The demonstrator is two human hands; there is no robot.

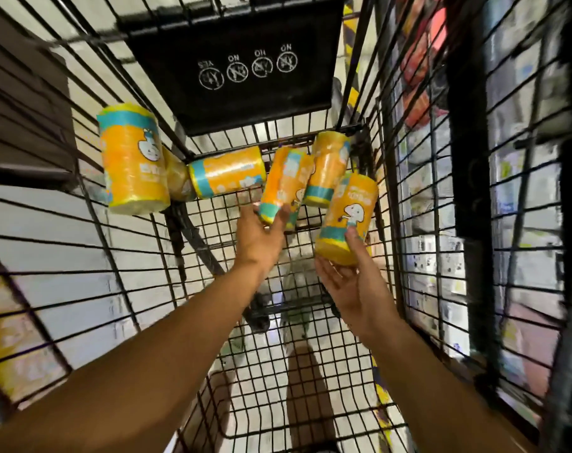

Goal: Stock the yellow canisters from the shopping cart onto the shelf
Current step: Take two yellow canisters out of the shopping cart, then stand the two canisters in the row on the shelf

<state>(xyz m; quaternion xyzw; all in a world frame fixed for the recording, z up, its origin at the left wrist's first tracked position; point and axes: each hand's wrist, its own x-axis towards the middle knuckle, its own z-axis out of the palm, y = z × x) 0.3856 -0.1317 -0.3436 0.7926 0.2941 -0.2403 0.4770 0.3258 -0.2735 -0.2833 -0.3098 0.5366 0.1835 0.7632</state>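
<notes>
Gripping one yellow canister [284, 186] in left hand [261, 238], another canister [345, 220] in right hand [351, 286], four more in cart [310, 371]

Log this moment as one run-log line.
left hand: grips canister | right hand: grips canister | cart: more canisters

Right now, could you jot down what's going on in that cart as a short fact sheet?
Place: wire shopping cart
Goods: yellow canisters with teal bands, some lying flat
Left hand: grips the end of a leaning canister
Right hand: holds another canister from below
Loose canisters: big one at left wall, one on its side
Shelf: canisters not yet stocked
</notes>
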